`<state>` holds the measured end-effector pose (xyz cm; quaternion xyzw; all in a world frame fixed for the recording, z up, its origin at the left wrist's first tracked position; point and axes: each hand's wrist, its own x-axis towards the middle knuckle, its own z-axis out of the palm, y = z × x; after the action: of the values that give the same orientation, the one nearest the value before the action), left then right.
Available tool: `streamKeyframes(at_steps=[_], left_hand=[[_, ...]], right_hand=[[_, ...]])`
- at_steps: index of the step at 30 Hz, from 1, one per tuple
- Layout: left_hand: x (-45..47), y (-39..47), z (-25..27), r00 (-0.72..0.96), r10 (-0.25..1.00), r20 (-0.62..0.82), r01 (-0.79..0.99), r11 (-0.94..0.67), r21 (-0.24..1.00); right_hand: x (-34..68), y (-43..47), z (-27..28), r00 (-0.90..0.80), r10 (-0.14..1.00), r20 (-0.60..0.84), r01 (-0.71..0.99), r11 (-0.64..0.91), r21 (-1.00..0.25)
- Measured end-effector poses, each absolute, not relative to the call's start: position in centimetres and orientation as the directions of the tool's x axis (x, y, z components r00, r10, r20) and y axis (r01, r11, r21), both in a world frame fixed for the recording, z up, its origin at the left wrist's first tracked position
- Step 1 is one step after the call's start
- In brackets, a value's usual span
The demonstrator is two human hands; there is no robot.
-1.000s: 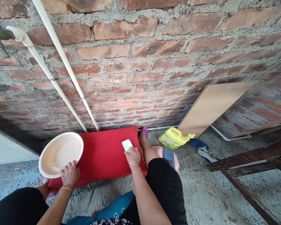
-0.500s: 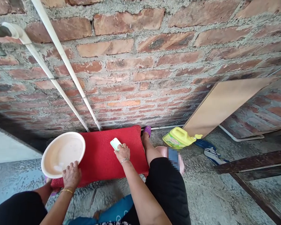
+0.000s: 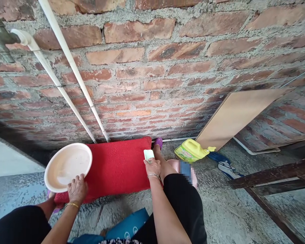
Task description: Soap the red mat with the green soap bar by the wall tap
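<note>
My left hand (image 3: pixel 77 189) grips the near right rim of a pale round basin (image 3: pixel 54 154), fingers over the edge. The basin rests tilted on the left end of a red textured cloth (image 3: pixel 117 166), which is spread over a long, low support that I cannot make out. In my right hand (image 3: pixel 152 167) is a flat, pale green, brush-like block (image 3: pixel 148 155) with rounded corners. It lies on or just above the cloth's right end. Its underside is hidden, and my fingers cover its near end.
A brick wall (image 3: pixel 128 83) with two white pipes (image 3: pixel 73 64) rises behind the cloth. To the right are a yellow jug (image 3: pixel 191 150), a leaning board (image 3: pixel 241 115), sandals (image 3: pixel 226 167) and a dark wooden frame (image 3: pixel 266 174). A blue bag (image 3: pixel 128 225) lies near my legs.
My right hand has moved right along the red cloth with the pale green block, from the middle to the right end. My left hand stays on the basin rim.
</note>
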<state>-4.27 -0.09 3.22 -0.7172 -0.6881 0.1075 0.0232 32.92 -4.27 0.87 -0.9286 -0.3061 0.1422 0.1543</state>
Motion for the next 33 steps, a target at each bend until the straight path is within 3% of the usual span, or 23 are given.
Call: streamKeyframes(at_steps=[4, 10, 15, 19, 22, 25, 28, 30, 33], left_hand=[[-4.8, -0.1, 3.2, 0.060, 0.987, -0.151, 0.980, -0.087, -0.178], [-5.9, 0.2, 2.8, 0.082, 0.979, -0.189, 0.983, -0.110, -0.146], [-5.8, -0.3, 3.1, 0.066, 0.985, -0.157, 0.988, -0.087, -0.130], [-4.7, -1.4, 4.7, 0.138, 0.989, 0.051, 0.976, -0.127, -0.177], [-3.5, -2.1, 5.2, 0.294, 0.953, 0.078, 0.946, -0.279, -0.165], [-2.4, -2.9, 4.6, 0.440, 0.897, 0.030, 0.896, -0.437, -0.073], [-1.3, -3.9, 3.5, 0.580, 0.812, -0.056, 0.814, -0.580, 0.031], [-0.8, -4.5, 3.0, 0.610, 0.772, -0.178, 0.792, -0.603, 0.097], [-0.2, -5.1, 2.7, 0.569, 0.727, -0.385, 0.817, -0.553, 0.162]], right_hand=[[31.3, -4.2, 1.1, 0.730, 0.651, -0.209, 0.535, -0.734, -0.418], [32.4, -5.1, 1.8, 0.811, 0.560, -0.167, 0.462, -0.789, -0.404], [29.3, -4.8, 1.4, 0.646, 0.743, -0.176, 0.623, -0.646, -0.442], [25.9, -4.3, 1.5, 0.529, 0.817, -0.231, 0.697, -0.573, -0.431], [24.2, -4.2, 2.4, 0.364, 0.906, -0.217, 0.789, -0.424, -0.445], [22.6, -4.4, 3.3, 0.038, 0.980, -0.198, 0.857, -0.134, -0.497], [21.2, -4.9, 3.4, -0.310, 0.925, -0.219, 0.812, 0.138, -0.567], [20.7, -5.3, 3.0, -0.440, 0.866, -0.237, 0.751, 0.210, -0.626], [20.6, -5.5, 1.9, -0.490, 0.843, -0.222, 0.678, 0.208, -0.705]])
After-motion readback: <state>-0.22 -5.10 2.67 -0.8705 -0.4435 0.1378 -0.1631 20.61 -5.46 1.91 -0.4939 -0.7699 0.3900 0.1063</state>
